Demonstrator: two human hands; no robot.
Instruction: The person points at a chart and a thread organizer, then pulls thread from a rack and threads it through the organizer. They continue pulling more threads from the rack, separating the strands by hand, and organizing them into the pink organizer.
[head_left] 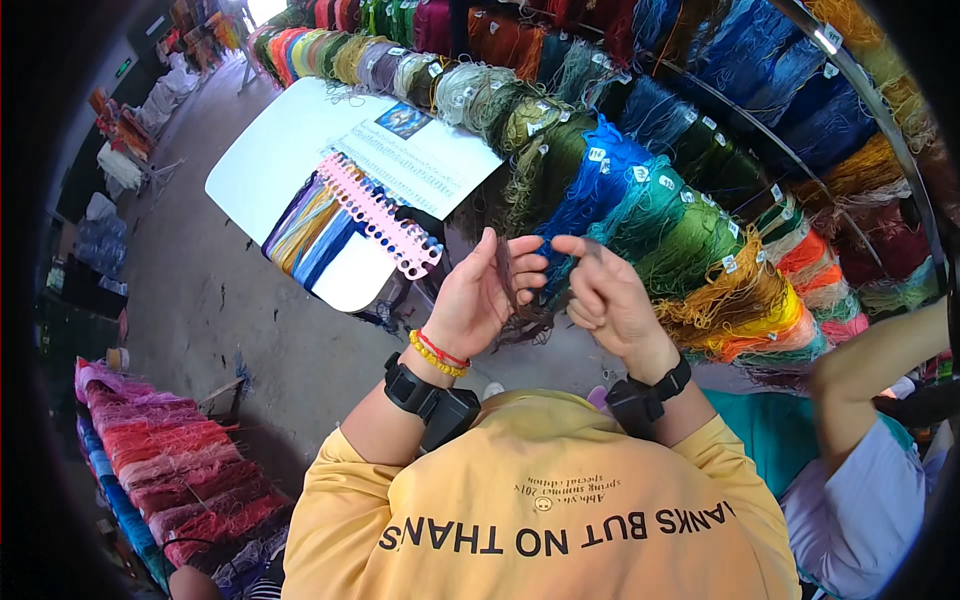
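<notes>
My left hand [482,287] is raised in front of me, palm turned to the right, with a dark brown hank of thread [505,272] lying between the thumb and the curled fingers. Just to the right is my right hand [612,300], its index finger stretched toward the left fingertips and the others folded in. Whether a fine strand runs between the two hands is too small to see. Beyond them lies a pink thread-holder card [375,215] with round holes, strung with purple, gold and blue threads [318,238]. It rests on a white board [265,165] beside a printed sheet [432,155].
A rack of coloured thread hanks, among them blue [592,180], green [690,240] and orange-yellow [755,305], curves along the far and right side. Another person's arm [880,365] reaches in at right. Pink and red hanks [185,455] hang at lower left. Grey floor [215,270] lies between.
</notes>
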